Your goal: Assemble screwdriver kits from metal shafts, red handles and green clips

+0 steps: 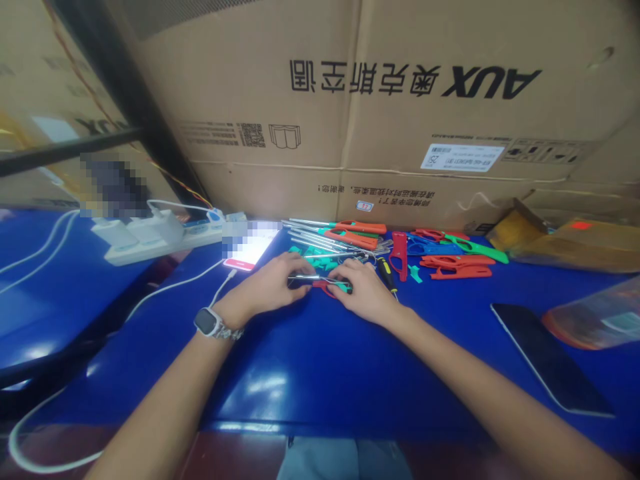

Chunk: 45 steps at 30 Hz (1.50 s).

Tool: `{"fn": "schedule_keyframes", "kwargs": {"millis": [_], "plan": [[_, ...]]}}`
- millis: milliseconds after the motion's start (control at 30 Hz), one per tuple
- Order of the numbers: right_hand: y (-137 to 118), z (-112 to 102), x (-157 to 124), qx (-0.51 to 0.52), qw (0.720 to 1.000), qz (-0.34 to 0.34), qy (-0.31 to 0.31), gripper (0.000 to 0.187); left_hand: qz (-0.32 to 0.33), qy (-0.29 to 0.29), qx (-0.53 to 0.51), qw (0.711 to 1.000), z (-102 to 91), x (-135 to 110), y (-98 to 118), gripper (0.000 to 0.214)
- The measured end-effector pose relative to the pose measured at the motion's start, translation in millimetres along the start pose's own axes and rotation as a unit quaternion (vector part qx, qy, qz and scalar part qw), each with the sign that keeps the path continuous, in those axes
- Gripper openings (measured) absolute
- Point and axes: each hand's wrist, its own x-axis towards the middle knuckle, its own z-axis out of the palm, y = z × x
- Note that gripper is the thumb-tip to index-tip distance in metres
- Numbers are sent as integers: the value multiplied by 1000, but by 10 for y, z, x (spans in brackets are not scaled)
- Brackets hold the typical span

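Observation:
My left hand (277,283), with a watch on the wrist, pinches a thin metal lighter tube (306,277) between thumb and fingers. The fingers of my right hand (366,291) close around a red lighter handle (323,285) with a small teal piece (344,287) at its end. Both hands meet low over the blue table, and the tube points into the handle; the joint is partly hidden. Just beyond lie loose teal plastic pieces (320,262) and long lighters with orange handles (356,238). A yellow-and-black screwdriver (386,272) rests beside my right hand.
Red handle shells (457,267), blue shells (433,249) and a green shell (480,250) lie at back right. A dark phone (550,360) and a clear container (595,317) are on the right. At left are a lit phone (254,243) and a power strip (145,247). A cardboard box (280,180) stands behind.

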Motion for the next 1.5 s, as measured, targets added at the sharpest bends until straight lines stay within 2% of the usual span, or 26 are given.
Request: {"fn": "schedule_keyframes", "kwargs": {"millis": [133, 467, 633, 900, 1267, 1500], "plan": [[4, 3, 4, 2, 1000, 0, 1, 11, -13, -12, 9, 1000, -14, -7, -69, 18], [7, 13, -4, 2, 1000, 0, 7, 11, 10, -34, -46, 998, 10, 16, -38, 18], [2, 12, -3, -1, 1000, -1, 4, 12, 38, -31, -14, 999, 42, 25, -79, 18], [-2, 0, -8, 1, 1000, 0, 4, 14, 12, -39, 38, 998, 9, 3, -68, 19], [7, -6, -23, -5, 1000, -12, 11, 20, 32, -53, -5, 998, 17, 18, -28, 23], [33, 21, -29, -7, 1000, -25, 18, 20, 38, -57, 15, 998, 36, 16, -70, 23]]}}
